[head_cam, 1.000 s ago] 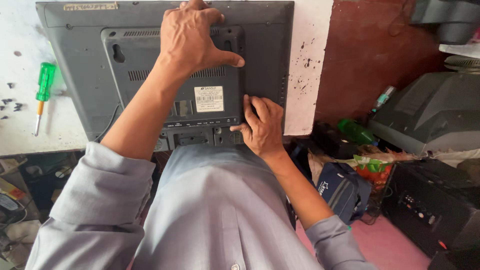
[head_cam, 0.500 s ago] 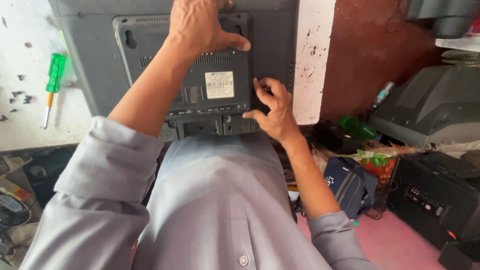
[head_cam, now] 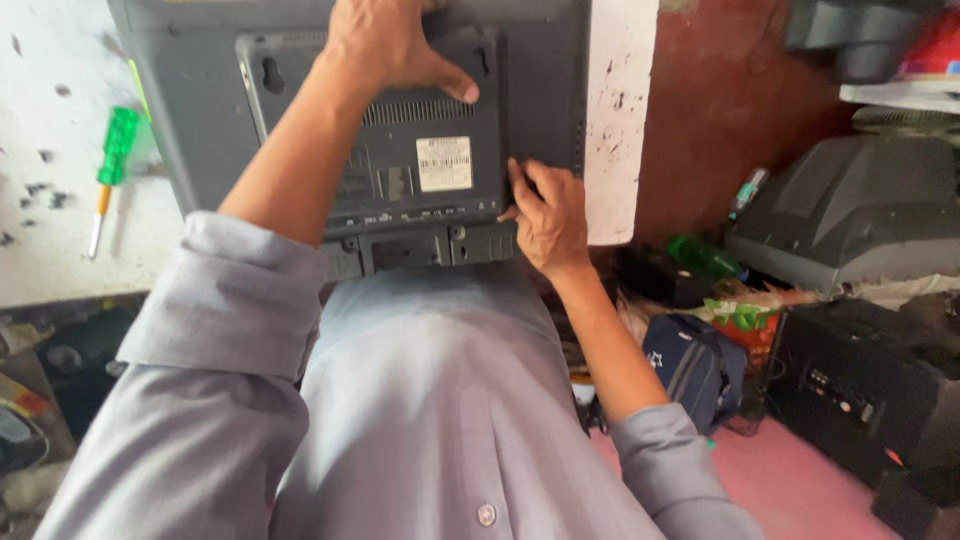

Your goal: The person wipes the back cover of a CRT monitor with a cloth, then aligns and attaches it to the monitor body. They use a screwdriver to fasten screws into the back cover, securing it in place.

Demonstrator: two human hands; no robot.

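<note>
The grey flat-screen monitor [head_cam: 300, 130] is lying face down on the white workbench [head_cam: 620, 120], back panel up. The left hand [head_cam: 385, 45] is pressing flat near the top; the right hand [head_cam: 548, 215] is gripping its lower right edge. It looks light and rigid, the screen underneath fragile, so edges are the safest hold.

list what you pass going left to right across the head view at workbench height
green-handled screwdriver → left hand on the grey monitor back → right hand → green bottle → grey CRT set
</note>
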